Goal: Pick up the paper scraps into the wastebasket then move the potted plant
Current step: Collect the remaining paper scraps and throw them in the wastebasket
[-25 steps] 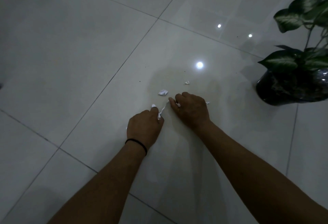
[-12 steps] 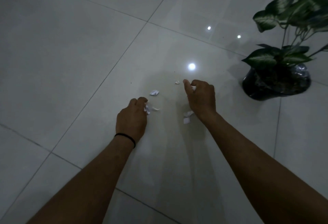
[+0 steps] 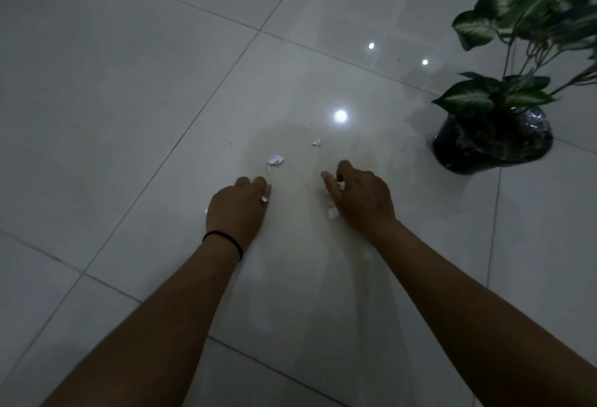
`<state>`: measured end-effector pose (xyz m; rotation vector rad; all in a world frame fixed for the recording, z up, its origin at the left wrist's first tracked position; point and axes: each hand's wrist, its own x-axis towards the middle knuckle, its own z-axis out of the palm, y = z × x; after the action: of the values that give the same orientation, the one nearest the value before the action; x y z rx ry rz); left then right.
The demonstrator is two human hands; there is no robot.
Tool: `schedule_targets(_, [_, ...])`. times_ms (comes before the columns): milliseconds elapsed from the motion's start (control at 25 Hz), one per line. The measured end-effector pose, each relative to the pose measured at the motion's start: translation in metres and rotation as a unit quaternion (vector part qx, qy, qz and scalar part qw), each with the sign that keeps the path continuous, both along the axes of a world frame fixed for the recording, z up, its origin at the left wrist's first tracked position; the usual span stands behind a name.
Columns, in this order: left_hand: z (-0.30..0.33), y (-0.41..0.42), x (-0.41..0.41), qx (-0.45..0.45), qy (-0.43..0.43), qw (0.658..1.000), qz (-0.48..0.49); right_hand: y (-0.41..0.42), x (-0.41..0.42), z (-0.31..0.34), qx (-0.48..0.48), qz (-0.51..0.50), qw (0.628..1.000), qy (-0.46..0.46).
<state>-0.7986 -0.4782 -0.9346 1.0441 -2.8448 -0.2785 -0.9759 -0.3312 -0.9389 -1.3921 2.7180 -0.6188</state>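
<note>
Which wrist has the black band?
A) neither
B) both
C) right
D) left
D: a thin black band circles the wrist just behind the left hand, while the wrist behind the right hand is bare.

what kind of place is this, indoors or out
Indoors, most likely a room in a home or office, dimly lit. The floor is large glossy tiles mirroring ceiling lights, a potted plant stands on it, and both hands gather paper scraps.
</note>
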Motion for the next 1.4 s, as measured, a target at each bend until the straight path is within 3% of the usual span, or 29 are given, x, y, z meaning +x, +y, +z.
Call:
schedule_targets(160, [-0.008,-0.006,0.008,-0.012,0.06,0.998,0.007,0.012,0.019,-0.005,-0.012,0.037,0.998,0.054])
schedule_targets(480, [0.002,-0.014,-0.033,0.025,0.146,0.988,0.047,0.019,0.022,-0.007,0.016,0.045,0.997,0.06])
schedule_targets(640, [0.0,-0.011,-0.045,0.075,0.127,0.987,0.065,0.012,0.019,-0.01,0.001,0.038,0.994,0.099])
schedule_targets(960, [0.0,-0.021,-0.05,0.031,0.013,0.999,-0.011,0.005,0.014,-0.019,0.001,0.024,0.993,0.113])
schedule_targets(1160, [0.002,-0.013,-0.034,0.043,0.018,0.999,0.002,0.002,0.014,-0.019,-0.008,0.057,0.992,0.114])
schedule_targets(1280, [0.005,-0.016,-0.031,0.093,0.065,0.992,0.058,-0.002,0.01,-0.015,-0.021,0.026,0.997,0.063])
schedule_targets(1400, [0.009,-0.025,-0.026,0.179,0.149,0.96,0.156,-0.02,-0.011,0.0,-0.057,-0.072,0.993,-0.071])
